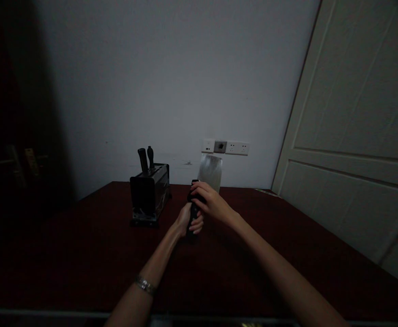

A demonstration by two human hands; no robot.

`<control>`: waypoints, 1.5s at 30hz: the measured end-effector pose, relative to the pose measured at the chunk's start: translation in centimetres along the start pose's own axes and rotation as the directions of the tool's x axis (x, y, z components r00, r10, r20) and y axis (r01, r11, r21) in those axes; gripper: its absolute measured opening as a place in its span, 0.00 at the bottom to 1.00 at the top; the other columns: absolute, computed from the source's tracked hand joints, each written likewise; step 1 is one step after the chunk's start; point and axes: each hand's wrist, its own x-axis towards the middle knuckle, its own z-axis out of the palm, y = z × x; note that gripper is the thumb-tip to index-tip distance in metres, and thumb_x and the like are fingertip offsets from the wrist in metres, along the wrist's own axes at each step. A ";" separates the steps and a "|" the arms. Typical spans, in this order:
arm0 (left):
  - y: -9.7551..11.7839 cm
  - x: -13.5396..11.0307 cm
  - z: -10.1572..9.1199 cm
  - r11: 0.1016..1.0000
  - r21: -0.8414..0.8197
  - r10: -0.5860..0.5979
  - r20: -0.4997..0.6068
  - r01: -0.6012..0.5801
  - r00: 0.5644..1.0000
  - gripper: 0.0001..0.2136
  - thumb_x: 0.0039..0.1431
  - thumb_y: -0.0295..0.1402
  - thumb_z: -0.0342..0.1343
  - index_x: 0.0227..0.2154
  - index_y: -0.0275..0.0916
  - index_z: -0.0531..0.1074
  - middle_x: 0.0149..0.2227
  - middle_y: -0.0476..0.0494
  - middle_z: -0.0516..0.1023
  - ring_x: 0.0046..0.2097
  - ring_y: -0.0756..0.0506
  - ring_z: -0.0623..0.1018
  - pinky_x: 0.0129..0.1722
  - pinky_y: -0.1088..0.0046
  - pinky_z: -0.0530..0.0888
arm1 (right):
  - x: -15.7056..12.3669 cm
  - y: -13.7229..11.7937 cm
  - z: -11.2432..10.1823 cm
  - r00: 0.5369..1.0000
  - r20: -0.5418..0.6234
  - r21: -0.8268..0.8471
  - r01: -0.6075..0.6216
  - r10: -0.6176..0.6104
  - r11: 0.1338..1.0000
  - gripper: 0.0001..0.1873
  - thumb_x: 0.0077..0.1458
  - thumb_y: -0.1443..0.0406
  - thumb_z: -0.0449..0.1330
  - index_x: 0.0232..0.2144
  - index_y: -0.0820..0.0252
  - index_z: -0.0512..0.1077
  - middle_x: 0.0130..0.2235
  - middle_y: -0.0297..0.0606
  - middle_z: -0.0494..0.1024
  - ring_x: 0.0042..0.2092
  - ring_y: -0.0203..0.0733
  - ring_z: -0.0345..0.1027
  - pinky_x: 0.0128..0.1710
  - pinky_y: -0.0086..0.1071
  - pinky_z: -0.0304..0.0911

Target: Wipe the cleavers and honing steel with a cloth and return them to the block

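Note:
A cleaver (210,172) with a wide steel blade and black handle stands upright over the dark red table (83,254). My left hand (189,221) is closed round the lower part of the handle. Just above it, my right hand (208,200) grips the upper part of the handle below the blade. Left of my hands a black knife block (150,193) sits on the table, with two dark knife handles (146,159) sticking up from it. A bracelet shows on my left wrist.
A white wall stands behind the table with a row of sockets (225,147). A pale panelled door (352,150) fills the right side. The left of the room is dark, with a faint handle (15,165).

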 end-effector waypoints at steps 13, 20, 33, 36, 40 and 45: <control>0.4 -0.2 0.4 1.000 -0.029 -0.006 0.068 0.008 0.998 0.28 0.57 0.56 0.29 0.17 0.38 0.59 0.08 0.55 0.53 0.09 0.54 0.50 0.09 0.79 0.57 | -2.2 1.3 -0.5 0.994 -0.100 0.029 -0.030 0.033 0.999 0.07 0.54 0.68 0.55 0.37 0.57 0.68 0.46 0.43 0.69 0.53 0.44 0.59 0.52 0.44 0.58; -0.3 0.1 0.0 0.999 -0.027 -0.034 0.023 0.035 0.999 0.27 0.59 0.51 0.29 0.17 0.38 0.59 0.08 0.55 0.53 0.09 0.54 0.50 0.08 0.79 0.56 | -1.6 1.0 0.5 0.995 -0.094 0.030 -0.043 0.045 0.999 0.06 0.54 0.69 0.55 0.36 0.59 0.69 0.45 0.43 0.70 0.52 0.43 0.60 0.51 0.43 0.59; 1.1 -0.6 0.4 0.986 0.055 0.155 -0.010 -0.154 0.988 0.26 0.55 0.55 0.33 0.23 0.37 0.62 0.12 0.55 0.54 0.12 0.54 0.53 0.12 0.78 0.57 | -2.9 3.3 -1.2 0.598 -0.641 0.402 -0.272 0.481 0.874 0.08 0.46 0.61 0.62 0.30 0.59 0.74 0.37 0.39 0.76 0.42 0.42 0.69 0.47 0.40 0.61; 1.3 -0.7 0.4 0.980 0.053 0.192 -0.002 -0.192 0.981 0.22 0.56 0.49 0.35 0.27 0.35 0.65 0.14 0.54 0.56 0.13 0.53 0.55 0.14 0.77 0.59 | -3.4 4.2 -0.9 0.410 -0.542 0.663 -0.327 0.733 0.673 0.16 0.40 0.58 0.64 0.32 0.61 0.74 0.32 0.37 0.77 0.31 0.40 0.70 0.31 0.35 0.66; 1.3 -0.8 0.8 0.978 0.048 0.200 0.049 -0.202 0.979 0.16 0.55 0.43 0.39 0.29 0.35 0.64 0.17 0.53 0.58 0.15 0.52 0.59 0.17 0.76 0.62 | -3.7 4.8 -0.3 0.220 -0.373 0.885 -0.205 0.901 0.417 0.23 0.32 0.57 0.68 0.32 0.63 0.73 0.23 0.32 0.74 0.20 0.35 0.64 0.17 0.28 0.60; 1.1 -0.6 1.0 0.972 0.104 0.206 0.040 -0.209 0.978 0.13 0.58 0.41 0.42 0.31 0.36 0.63 0.20 0.52 0.60 0.16 0.52 0.62 0.17 0.76 0.63 | -3.7 5.0 -0.2 0.204 -0.354 0.912 -0.140 0.913 0.385 0.22 0.29 0.58 0.69 0.29 0.64 0.73 0.24 0.33 0.75 0.23 0.35 0.66 0.20 0.27 0.61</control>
